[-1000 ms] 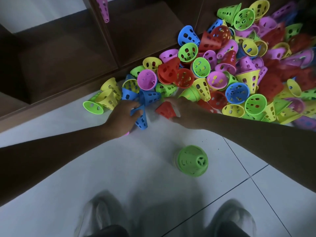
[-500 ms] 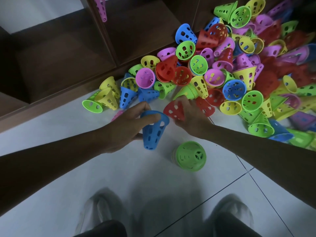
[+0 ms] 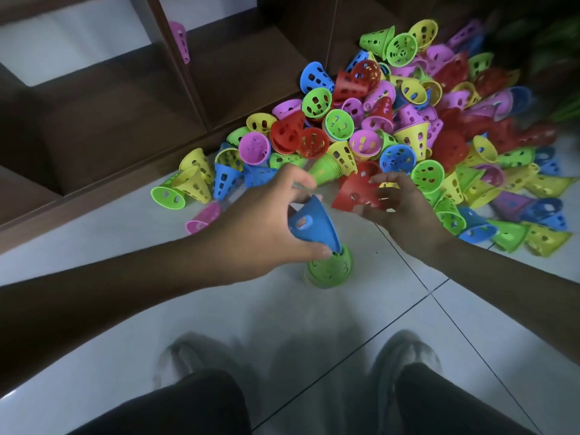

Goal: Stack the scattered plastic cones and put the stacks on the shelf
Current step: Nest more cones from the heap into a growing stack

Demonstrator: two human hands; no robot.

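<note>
Nearest the camera, two blurred shoes [image 3: 201, 362] stand on the white tiled floor [image 3: 94, 309]. Beyond them a green cone stack [image 3: 329, 271] sits on the floor, wide end up. The left hand [image 3: 260, 227] pinches a blue cone [image 3: 314, 224] between thumb and fingers, tilted, its narrow end touching the top of the green cone stack. Just beyond and right of the stack, the right hand [image 3: 398, 208] grips a red cone [image 3: 354, 193] with curled fingers. Beyond the green stack lies the heap of scattered cones [image 3: 408, 127]: yellow, pink, red, blue, green. Left of the heap, the dark wooden shelf [image 3: 131, 120] holds a pink cone stack [image 3: 180, 39].
</note>
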